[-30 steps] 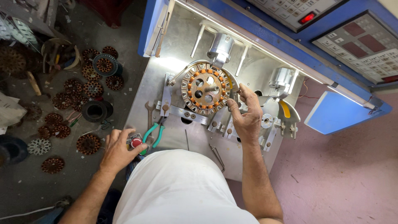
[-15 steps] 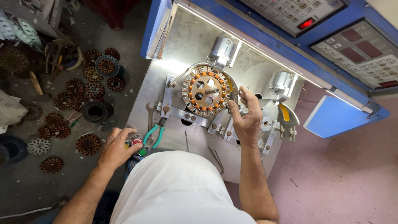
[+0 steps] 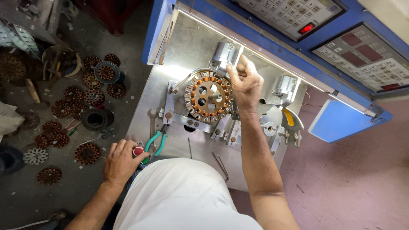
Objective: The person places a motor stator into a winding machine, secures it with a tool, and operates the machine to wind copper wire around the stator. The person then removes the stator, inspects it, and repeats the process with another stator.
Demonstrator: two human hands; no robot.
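A round stator (image 3: 208, 96) with copper-wound teeth sits mounted on the metal winding machine bed (image 3: 183, 55). My right hand (image 3: 244, 83) is raised at the stator's upper right edge, fingers curled by the silver cylinder (image 3: 223, 54) above it. My left hand (image 3: 121, 160) rests at the bed's front left corner, fingers on a red round button (image 3: 138, 150). Green-handled pliers (image 3: 156, 141) lie just right of that hand.
Several wound stators (image 3: 87, 153) and dark rings (image 3: 94, 119) lie scattered on the floor to the left. A wrench (image 3: 152, 119) lies on the bed. Blue control panels (image 3: 362, 57) with keypads run along the top right. A second silver cylinder (image 3: 284, 86) stands to the right.
My right hand has moved up and left from the fixture right of the stator to the stator's upper right edge. My left hand stays on the red button.
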